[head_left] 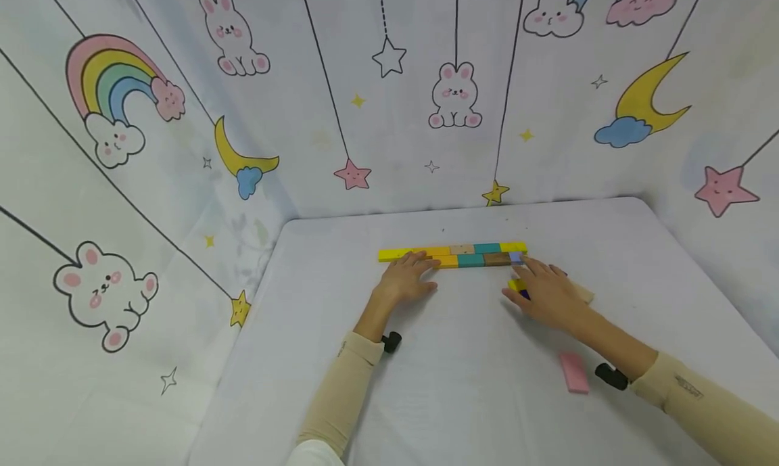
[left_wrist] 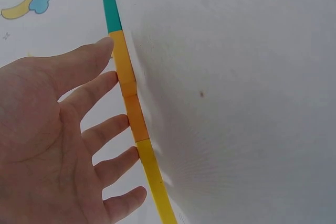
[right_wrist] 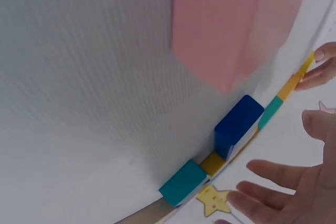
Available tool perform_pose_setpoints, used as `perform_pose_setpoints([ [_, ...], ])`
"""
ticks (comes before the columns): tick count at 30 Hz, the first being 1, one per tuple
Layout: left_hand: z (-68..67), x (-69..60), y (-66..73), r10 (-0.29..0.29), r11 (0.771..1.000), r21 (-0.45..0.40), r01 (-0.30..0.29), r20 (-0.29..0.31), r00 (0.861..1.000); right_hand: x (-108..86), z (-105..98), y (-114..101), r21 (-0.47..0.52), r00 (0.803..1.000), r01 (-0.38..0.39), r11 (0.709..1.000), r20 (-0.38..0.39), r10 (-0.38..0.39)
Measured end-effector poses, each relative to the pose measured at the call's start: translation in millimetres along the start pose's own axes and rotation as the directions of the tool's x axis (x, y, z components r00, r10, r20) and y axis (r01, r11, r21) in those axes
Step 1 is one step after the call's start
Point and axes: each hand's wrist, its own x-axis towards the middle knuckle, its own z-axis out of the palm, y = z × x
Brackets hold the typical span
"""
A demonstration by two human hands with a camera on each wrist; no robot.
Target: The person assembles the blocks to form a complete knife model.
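Far row (head_left: 450, 250) and near row (head_left: 471, 260) of coloured blocks lie together on far part of surface (head_left: 475, 385), apparently mostly laid. Seemingly left: pink block (head_left: 574, 373), near right; dark blue block (right_wrist: 239, 121) and teal block (right_wrist: 182, 182), loose by right hand (head_left: 550, 293). Left hand (head_left: 403, 280) spread at rows' left part. Right hand spread, gripping nothing visible. Print (head_left: 688, 385) on right sleeve (head_left: 718, 412) too small to read.

The head camera is facing forward and down over the table (head_left: 475, 385); closer, tilted wrist cameras are both catching the block row (head_left: 470, 260).
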Motion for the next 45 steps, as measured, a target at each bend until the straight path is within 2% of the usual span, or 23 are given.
perform_pose_setpoints([
  [8, -1.0, -0.4, -3.0, -0.008, 1.000, -0.001, 0.008, 0.001, 1.000, -15.5, -2.0, -3.8, 0.013, 0.999, 0.031, 0.999, -0.008, -0.031],
  [16, 1.3, 1.4, -1.1, -0.013, 1.000, -0.008, 0.013, -0.001, 1.000, -26.1, 1.7, -4.1, -0.006, 1.000, 0.020, 1.000, 0.012, -0.020],
  [27, 0.6, 0.8, 1.0, -0.013, 1.000, -0.018, 0.013, 0.002, 1.000, -31.8, 2.7, -1.7, -0.032, 1.000, -0.003, 0.999, 0.011, 0.003],
  [39, -1.7, -0.7, 2.7, -0.013, 1.000, -0.005, 0.013, -0.003, 1.000, -31.5, 9.6, -2.4, -0.051, 0.996, 0.077, 0.996, -0.040, -0.079],
  [45, -0.9, -0.5, 2.9, -0.013, 1.000, -0.004, 0.013, -0.004, 1.000, -28.6, 10.1, -9.5, -0.079, 0.995, 0.092, 0.993, -0.031, -0.095],
])
